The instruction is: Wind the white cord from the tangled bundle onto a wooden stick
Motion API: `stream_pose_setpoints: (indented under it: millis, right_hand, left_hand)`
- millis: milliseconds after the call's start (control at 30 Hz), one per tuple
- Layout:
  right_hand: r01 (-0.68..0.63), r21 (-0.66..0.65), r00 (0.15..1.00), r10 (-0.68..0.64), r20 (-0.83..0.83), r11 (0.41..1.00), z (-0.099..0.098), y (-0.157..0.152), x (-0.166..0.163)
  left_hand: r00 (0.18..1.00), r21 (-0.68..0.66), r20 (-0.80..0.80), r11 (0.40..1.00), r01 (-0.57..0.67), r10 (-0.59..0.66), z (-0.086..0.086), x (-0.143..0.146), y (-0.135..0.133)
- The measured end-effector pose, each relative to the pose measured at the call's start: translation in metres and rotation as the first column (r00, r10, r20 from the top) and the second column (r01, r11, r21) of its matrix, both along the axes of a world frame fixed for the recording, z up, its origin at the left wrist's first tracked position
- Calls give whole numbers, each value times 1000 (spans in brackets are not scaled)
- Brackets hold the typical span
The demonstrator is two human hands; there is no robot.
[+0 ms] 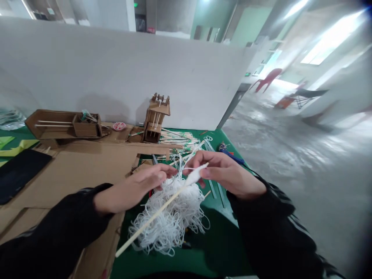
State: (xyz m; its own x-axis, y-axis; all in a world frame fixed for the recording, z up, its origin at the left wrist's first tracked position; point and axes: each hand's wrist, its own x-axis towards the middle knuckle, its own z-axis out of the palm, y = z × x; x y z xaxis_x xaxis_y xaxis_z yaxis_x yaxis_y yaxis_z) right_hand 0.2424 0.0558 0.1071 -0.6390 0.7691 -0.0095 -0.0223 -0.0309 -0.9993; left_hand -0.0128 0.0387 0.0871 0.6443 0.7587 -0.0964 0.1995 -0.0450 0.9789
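Stick [159, 212] aslant, white-wrapped end [193, 176] upper right

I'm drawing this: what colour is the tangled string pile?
The tangled string pile is white, clearest in head view.

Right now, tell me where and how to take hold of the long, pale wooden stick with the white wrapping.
Best, I'd judge, pinch the bare lower end of the long, pale wooden stick, coming from the near left. That thin, straight end juts past the tangled heap of white string, while the bare right hand pinches the spindle-shaped white wrapping near the far tip.
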Motion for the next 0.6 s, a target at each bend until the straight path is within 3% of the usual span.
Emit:
stream_pose_setpoints:
  millis: [67, 233, 333, 433, 500, 600]
  right_hand:
    - [-53, 44, 996, 49, 80, 998, 1, 6, -6]
    - [-195, 153, 957, 154, 246, 969, 6, 17, -13]
    - [-275, 104, 928, 236, 288, 956, 5, 21, -13]
    - [-307, 34, 931, 292, 217, 951, 3, 21, -14]
    - [-220, 37, 963, 211, 165, 975, -2, 17, -17]
    - [112, 79, 987, -120, 103, 991, -17, -1, -29]
  left_hand:
    - [999, 20, 36, 1000, -15, 14, -2, 15, -2]
    - [981, -231, 193, 972, 50, -5, -11, 35, -1]
    - [994, -148, 84, 986, 77, -64, -9, 37, -2]
    - [996, -88, 72, 994, 59, -53, -10, 38, -6]
    - [988, -138, 142, 990, -40, 60, -16, 39, -8]
    - [903, -236, 275, 934, -269, 330, -27, 40, -11]
